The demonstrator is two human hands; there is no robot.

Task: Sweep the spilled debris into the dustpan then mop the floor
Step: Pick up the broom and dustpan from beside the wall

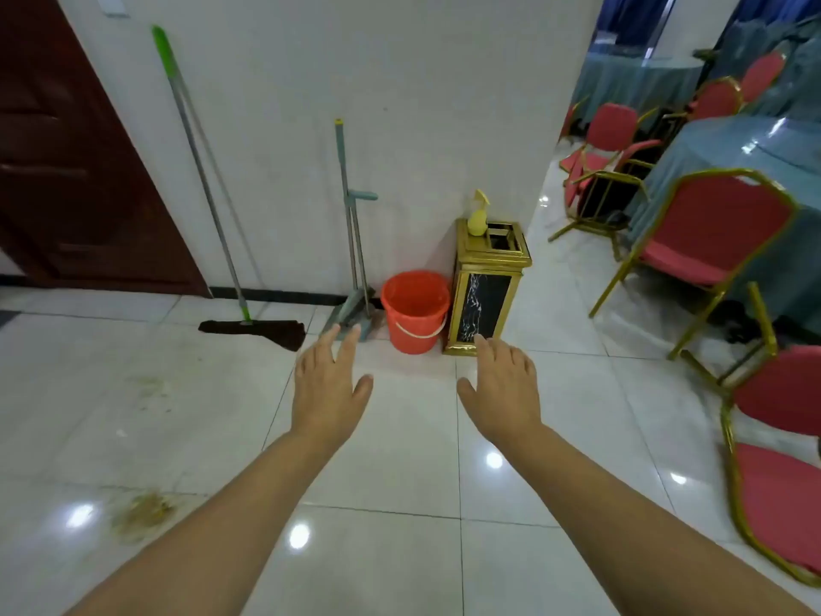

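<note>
Two hands, left (328,389) and right (504,384), empty, fingers spread; upright broom-and-dustpan set (353,242) leans ahead, nearer the left; debris (142,511) lower-left.

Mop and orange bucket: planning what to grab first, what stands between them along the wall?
The broom and dustpan set leans there, between mop and orange bucket, head view.

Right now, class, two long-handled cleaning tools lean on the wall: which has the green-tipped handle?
The mop, the taller one on the left, with a dark flat head on the floor. The shorter broom and dustpan set beside the orange bucket is grey-blue.
</note>
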